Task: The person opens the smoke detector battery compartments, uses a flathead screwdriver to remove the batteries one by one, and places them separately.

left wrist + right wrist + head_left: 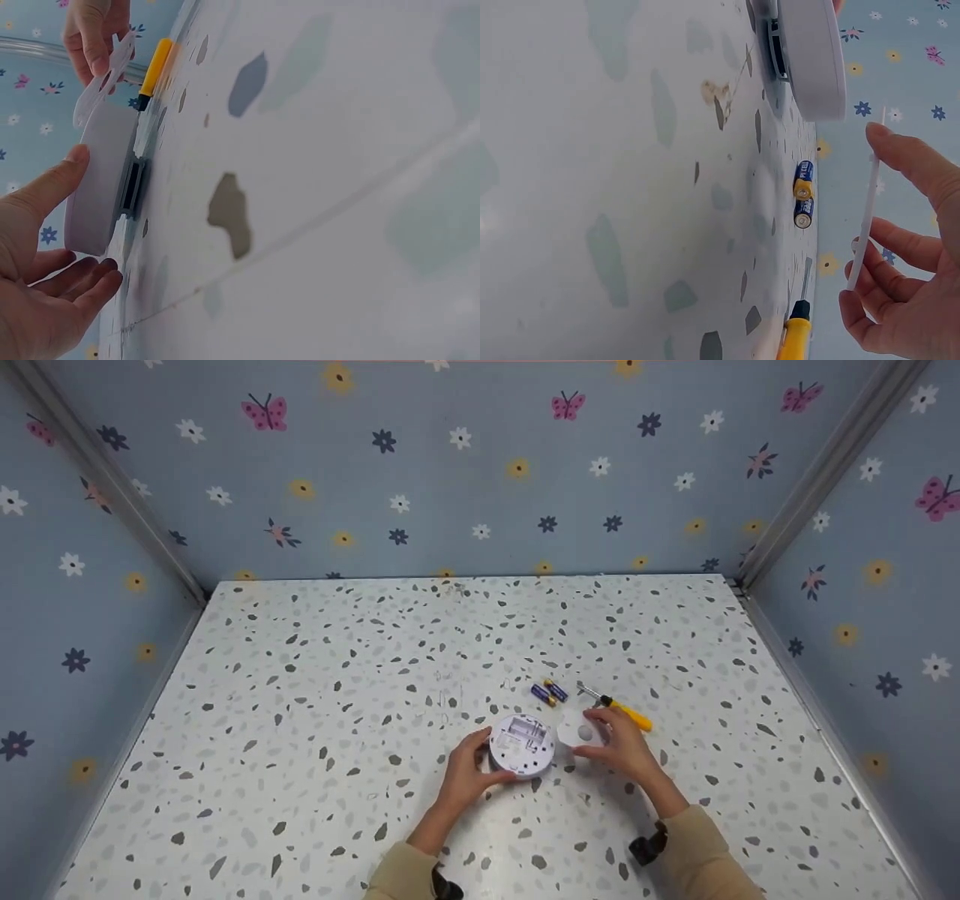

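Note:
My left hand (pixel 465 774) grips a round white plastic device (pixel 516 759) by its edge, thumb on the near side and fingers on the far side. The upward face of the device shows a recessed battery bay and several small dark holes. Just to its right, my right hand (pixel 624 746) pinches a thin white round cover (pixel 571 729) between thumb and fingers. Seen edge-on in the right wrist view, the cover (pixel 869 202) is tilted and above the tabletop. In the left wrist view, a dark bracket (pixel 133 184) stands out from the underside of the device.
Two blue and gold batteries (pixel 543 695) lie side by side just behind the device. A screwdriver (pixel 631 715) with a yellow handle lies beyond my right hand. The speckled white tabletop (pixel 337 660) is bordered by patterned blue walls (pixel 465 472) at the back and sides.

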